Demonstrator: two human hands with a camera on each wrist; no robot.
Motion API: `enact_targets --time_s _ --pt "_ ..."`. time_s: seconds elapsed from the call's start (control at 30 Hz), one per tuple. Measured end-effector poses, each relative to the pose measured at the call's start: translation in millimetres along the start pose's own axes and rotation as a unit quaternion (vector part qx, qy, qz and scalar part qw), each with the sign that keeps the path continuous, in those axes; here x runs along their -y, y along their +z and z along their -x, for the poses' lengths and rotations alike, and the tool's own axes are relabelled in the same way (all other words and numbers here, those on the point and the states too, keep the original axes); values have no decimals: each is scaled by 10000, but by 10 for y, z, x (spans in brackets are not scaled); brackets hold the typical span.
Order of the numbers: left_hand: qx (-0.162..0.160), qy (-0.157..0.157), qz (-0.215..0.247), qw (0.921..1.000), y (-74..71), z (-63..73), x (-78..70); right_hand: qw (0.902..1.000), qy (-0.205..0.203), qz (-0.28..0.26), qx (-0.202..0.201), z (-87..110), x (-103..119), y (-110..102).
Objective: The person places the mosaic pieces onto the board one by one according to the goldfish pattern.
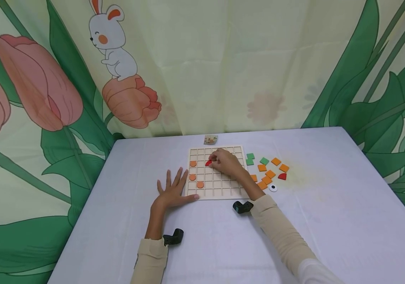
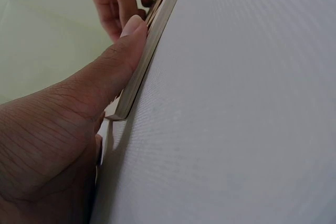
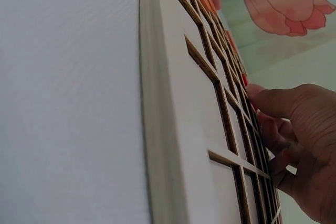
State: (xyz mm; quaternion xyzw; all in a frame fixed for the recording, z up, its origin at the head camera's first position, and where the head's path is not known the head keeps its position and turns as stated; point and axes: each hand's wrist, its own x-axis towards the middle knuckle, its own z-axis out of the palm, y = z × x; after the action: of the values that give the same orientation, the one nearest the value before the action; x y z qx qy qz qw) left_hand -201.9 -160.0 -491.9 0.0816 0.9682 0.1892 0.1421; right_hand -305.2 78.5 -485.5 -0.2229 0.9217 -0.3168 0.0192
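Observation:
A pale wooden grid board [image 1: 220,192] lies flat on the table. My left hand [image 1: 172,194] is spread at its front left corner, with the thumb resting on the board's edge in the left wrist view. My right hand [image 1: 225,162] reaches over the board and pinches a red quarter-circle tile [image 1: 208,163] at a square in the upper middle. In the right wrist view, the thumb and fingers of the right hand [image 3: 302,135] are down at the grid. Several orange discs, one of them this disc [image 1: 200,184], sit in squares at the board's left side.
Right of the board lie loose green tiles [image 1: 264,161], several orange square tiles [image 1: 276,161], another red tile [image 1: 282,176] and a white eye disc [image 1: 272,188]. A small picture card [image 1: 210,139] is behind the board. A printed curtain [image 1: 202,79] hangs behind the table [image 1: 330,205].

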Motion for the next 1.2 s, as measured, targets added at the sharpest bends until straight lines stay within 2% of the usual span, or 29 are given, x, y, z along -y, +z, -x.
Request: enact_targets --time_s 0.33,0.5,0.7,1.03,1.2 --pt "-12 -28 5 10000 21 -5 13 9987 -123 -482 -73 51 -24 -28" --pt "-20 -46 18 10000 33 -7 17 9973 -185 -709 32 64 -85 -46" --pt "-5 -44 -4 10000 17 -13 8 9982 -169 -576 87 83 -156 -126" --pt "-108 5 80 9999 -31 29 -45 9989 -186 -434 45 237 -316 -365" --pt "-144 32 73 9999 -21 29 -46 9990 167 -402 113 370 -415 -504"
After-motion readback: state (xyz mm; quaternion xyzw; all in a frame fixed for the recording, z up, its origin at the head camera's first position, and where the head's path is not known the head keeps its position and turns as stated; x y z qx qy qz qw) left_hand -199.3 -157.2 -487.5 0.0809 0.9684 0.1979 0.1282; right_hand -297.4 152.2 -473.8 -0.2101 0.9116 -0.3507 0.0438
